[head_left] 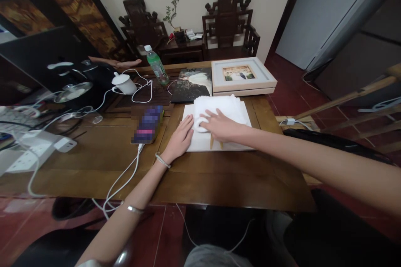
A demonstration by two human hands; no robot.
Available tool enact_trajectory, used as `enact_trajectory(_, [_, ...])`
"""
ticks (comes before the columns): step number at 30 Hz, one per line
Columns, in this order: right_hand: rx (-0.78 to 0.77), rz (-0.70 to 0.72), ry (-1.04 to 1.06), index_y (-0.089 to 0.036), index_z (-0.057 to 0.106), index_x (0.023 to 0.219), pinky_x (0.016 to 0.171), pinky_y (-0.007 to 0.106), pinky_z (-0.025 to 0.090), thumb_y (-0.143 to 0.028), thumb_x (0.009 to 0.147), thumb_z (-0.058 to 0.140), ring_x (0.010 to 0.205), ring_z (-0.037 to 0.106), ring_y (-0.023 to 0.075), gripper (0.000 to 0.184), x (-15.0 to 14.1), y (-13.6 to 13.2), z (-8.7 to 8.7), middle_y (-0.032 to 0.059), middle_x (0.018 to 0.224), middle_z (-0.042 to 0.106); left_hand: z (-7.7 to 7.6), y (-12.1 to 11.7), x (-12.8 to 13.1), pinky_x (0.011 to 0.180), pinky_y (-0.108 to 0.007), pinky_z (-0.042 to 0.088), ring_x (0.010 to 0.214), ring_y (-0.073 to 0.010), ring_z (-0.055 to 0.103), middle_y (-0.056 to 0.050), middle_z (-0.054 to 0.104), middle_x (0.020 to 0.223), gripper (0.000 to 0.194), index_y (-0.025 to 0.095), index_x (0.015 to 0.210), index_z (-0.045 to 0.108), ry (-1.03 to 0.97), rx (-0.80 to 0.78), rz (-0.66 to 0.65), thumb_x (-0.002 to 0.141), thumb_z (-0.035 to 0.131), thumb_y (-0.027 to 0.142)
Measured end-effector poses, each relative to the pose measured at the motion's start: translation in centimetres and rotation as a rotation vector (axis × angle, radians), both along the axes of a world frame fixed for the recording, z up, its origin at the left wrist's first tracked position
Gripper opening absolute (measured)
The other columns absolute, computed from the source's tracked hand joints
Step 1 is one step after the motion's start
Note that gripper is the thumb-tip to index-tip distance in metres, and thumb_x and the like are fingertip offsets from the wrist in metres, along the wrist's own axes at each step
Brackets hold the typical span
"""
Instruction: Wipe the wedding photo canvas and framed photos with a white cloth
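Note:
A white panel (200, 142) lies flat near the table's right end, with a folded white cloth (219, 104) over its far part. Yellowish shapes show on the panel below my wrist. My left hand (181, 137) rests along the panel's left edge, fingers stretched out and flat, palm down. Over the cloth, my right hand (217, 125) bears down with its fingers somewhat apart, on a bunched part of the cloth at its left corner. The right thumb is hidden beneath the hand.
Beyond the panel lie a framed picture (243, 76) and a dark photo panel (192, 85). A green bottle (157, 64), white lidded cup (124, 84) and phone (148, 125) on a white cable stand or lie leftward. Another person's hand (128, 63) rests at the table's far side.

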State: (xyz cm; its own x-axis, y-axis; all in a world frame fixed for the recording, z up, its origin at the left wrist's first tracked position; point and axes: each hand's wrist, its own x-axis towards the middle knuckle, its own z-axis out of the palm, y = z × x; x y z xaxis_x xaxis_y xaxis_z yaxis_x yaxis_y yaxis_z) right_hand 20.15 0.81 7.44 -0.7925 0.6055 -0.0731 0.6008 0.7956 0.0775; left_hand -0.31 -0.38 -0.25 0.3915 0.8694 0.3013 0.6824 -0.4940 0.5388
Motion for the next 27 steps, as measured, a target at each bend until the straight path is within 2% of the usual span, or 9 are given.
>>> enact_trajectory(2, [0.069, -0.032, -0.028, -0.009, 0.050, 0.130, 0.102, 0.065, 0.026, -0.001, 0.081, 0.042, 0.137, 0.022, 0.0417, 0.050, -0.1, 0.5, -0.8, 0.0243, 0.149, 0.030, -0.1, 0.1, -0.1, 0.117, -0.045, 0.020, 0.142, -0.0222, 0.026, -0.012, 0.035, 0.151, 0.049, 0.015, 0.141, 0.040, -0.001, -0.004, 0.005, 0.096, 0.034, 0.034])
enact_trajectory(4, [0.109, -0.018, -0.043, -0.008, 0.051, 0.129, 0.101, 0.069, 0.023, -0.003, 0.083, 0.042, 0.137, 0.021, 0.0450, 0.047, -0.2, -0.5, -1.3, 0.0275, 0.148, 0.028, -0.2, 0.1, -0.1, 0.117, -0.045, 0.020, 0.142, -0.0219, 0.026, -0.012, 0.035, 0.150, 0.049, 0.015, 0.141, 0.040, 0.000, 0.001, 0.002, 0.096, 0.033, 0.034])
enact_trajectory(10, [0.073, 0.100, 0.026, -0.013, 0.062, 0.116, 0.098, 0.068, 0.029, -0.013, 0.088, 0.044, 0.131, 0.034, 0.0445, 0.034, -0.1, -8.0, -0.7, 0.0258, 0.141, 0.041, 0.1, -0.1, -0.1, 0.118, -0.046, 0.021, 0.142, -0.0203, 0.026, -0.007, 0.037, 0.150, 0.046, 0.020, 0.140, 0.042, -0.010, 0.010, -0.021, 0.096, 0.032, 0.030])
enact_trajectory(13, [-0.036, 0.156, 0.049, -0.012, 0.063, 0.111, 0.096, 0.064, 0.034, -0.016, 0.083, 0.050, 0.126, 0.041, 0.0430, 0.031, 0.2, -9.4, 0.5, 0.0244, 0.132, 0.050, 0.1, -0.1, -0.1, 0.117, -0.046, 0.021, 0.142, -0.0215, 0.027, -0.009, 0.036, 0.150, 0.047, 0.018, 0.140, 0.042, -0.029, -0.002, -0.023, 0.096, 0.033, 0.030])
enact_trajectory(17, [-0.194, 0.098, 0.039, -0.014, 0.064, 0.105, 0.084, 0.046, 0.045, -0.008, 0.081, 0.043, 0.096, 0.061, 0.0284, 0.033, 0.5, -6.3, 1.9, 0.0169, 0.104, 0.065, -0.1, 0.1, -0.2, 0.117, -0.047, 0.020, 0.142, -0.0235, 0.026, -0.011, 0.036, 0.150, 0.047, 0.015, 0.138, 0.044, -0.041, -0.008, -0.017, 0.095, 0.035, 0.032])
enact_trajectory(19, [-0.190, 0.013, 0.001, -0.014, 0.062, 0.110, 0.082, 0.044, 0.046, -0.004, 0.079, 0.041, 0.094, 0.062, 0.0275, 0.039, 0.5, -3.8, 2.0, 0.0174, 0.105, 0.064, -0.2, 0.1, -0.1, 0.117, -0.047, 0.020, 0.142, -0.0237, 0.026, -0.011, 0.036, 0.150, 0.047, 0.016, 0.138, 0.045, -0.051, -0.011, -0.008, 0.095, 0.035, 0.033])
enact_trajectory(21, [-0.119, -0.055, -0.016, -0.013, 0.058, 0.118, 0.089, 0.049, 0.042, -0.002, 0.078, 0.042, 0.113, 0.053, 0.0333, 0.044, 0.0, -1.6, 1.6, 0.0202, 0.120, 0.059, -0.2, 0.1, 0.1, 0.117, -0.047, 0.020, 0.142, -0.0234, 0.027, -0.010, 0.037, 0.150, 0.048, 0.017, 0.138, 0.045, -0.068, -0.012, 0.000, 0.095, 0.036, 0.035])
enact_trajectory(23, [-0.039, -0.122, -0.023, -0.012, 0.052, 0.127, 0.098, 0.057, 0.034, -0.003, 0.079, 0.044, 0.131, 0.034, 0.0384, 0.049, -0.8, -0.2, 0.9, 0.0216, 0.137, 0.046, -0.1, 0.0, 0.3, 0.117, -0.046, 0.020, 0.141, -0.0230, 0.029, -0.010, 0.038, 0.149, 0.048, 0.017, 0.137, 0.047, -0.106, -0.022, 0.018, 0.095, 0.038, 0.039])
enact_trajectory(27, [-0.021, -0.197, -0.078, -0.013, 0.046, 0.135, 0.102, 0.066, 0.022, -0.005, 0.082, 0.046, 0.138, 0.019, 0.0431, 0.054, -3.0, -0.1, -0.5, 0.0222, 0.150, 0.028, 0.3, -0.2, 0.2, 0.117, -0.042, 0.022, 0.136, -0.0225, 0.038, -0.011, 0.045, 0.144, 0.053, 0.014, 0.135, 0.049, -0.331, -0.086, 0.110, 0.096, 0.034, 0.046])
